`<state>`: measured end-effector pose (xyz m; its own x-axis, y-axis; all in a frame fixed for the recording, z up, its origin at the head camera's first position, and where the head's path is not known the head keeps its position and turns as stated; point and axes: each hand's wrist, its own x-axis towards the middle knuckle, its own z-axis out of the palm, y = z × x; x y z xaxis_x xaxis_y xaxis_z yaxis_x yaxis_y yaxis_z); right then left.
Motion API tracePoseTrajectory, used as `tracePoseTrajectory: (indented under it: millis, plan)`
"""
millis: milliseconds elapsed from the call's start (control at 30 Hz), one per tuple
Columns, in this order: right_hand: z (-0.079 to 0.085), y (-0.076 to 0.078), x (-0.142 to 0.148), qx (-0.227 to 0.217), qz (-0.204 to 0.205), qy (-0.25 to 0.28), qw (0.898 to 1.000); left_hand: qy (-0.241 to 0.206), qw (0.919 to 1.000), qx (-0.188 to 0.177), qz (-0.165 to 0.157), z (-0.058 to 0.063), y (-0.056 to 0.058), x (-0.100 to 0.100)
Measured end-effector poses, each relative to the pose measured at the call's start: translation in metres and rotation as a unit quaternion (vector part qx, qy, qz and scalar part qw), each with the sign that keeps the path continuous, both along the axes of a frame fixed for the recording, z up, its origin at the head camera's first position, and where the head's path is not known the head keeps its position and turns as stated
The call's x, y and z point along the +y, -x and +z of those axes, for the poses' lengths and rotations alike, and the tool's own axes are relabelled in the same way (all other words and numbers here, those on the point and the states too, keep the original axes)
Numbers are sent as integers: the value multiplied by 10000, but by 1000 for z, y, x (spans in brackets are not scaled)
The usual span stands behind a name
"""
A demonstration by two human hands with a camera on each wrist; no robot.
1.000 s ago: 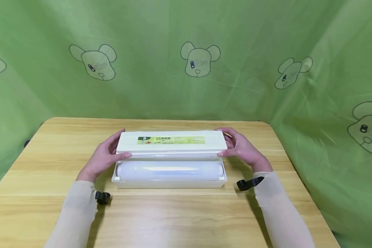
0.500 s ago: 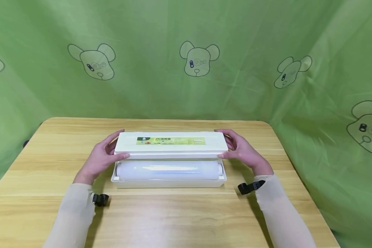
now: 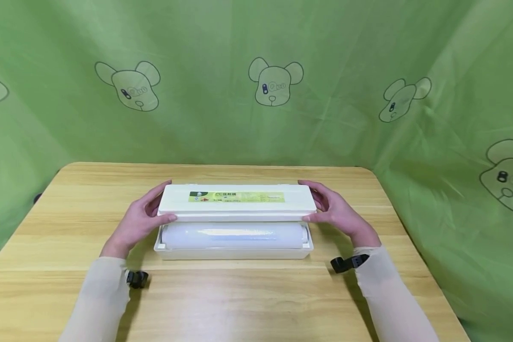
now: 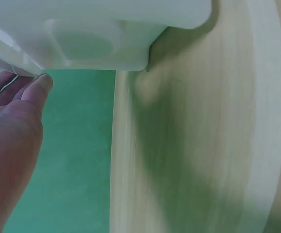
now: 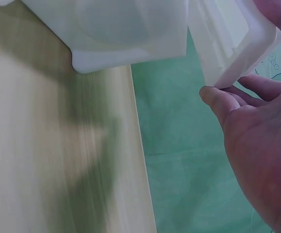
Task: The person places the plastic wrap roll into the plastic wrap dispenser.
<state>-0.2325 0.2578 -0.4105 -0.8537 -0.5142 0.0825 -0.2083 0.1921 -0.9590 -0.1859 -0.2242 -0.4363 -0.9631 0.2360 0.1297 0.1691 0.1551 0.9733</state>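
Observation:
A white plastic cling film box [image 3: 235,254] stands on the table, with a shiny roll of cling film [image 3: 235,236] lying lengthwise inside. Its long white lid [image 3: 237,206] bears a yellow-green label and hangs raised and tilted over the back of the box. My left hand [image 3: 137,219] grips the lid's left end, thumb on the front edge and fingers behind. At the opposite end my right hand [image 3: 338,214] holds it the same way. In the right wrist view a gap shows between the lid [image 5: 232,43] and the box body [image 5: 130,43].
The wooden table [image 3: 239,299] reaches back to a green curtain [image 3: 213,128] printed with bear faces. More curtain hangs along the right and left sides. Each wrist carries a small black camera [image 3: 137,279].
Both hands have brought the lid slightly down and towards me, so it hides more of the roll's back. The box has stayed in place.

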Motion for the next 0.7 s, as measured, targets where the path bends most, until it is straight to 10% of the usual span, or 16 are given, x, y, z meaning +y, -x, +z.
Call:
tracePoseTrajectory:
  millis: [700]
  plan:
    - [-4,-7,1,-34,176,-48,9998,38,9999,94,-2,2,-9,-2]
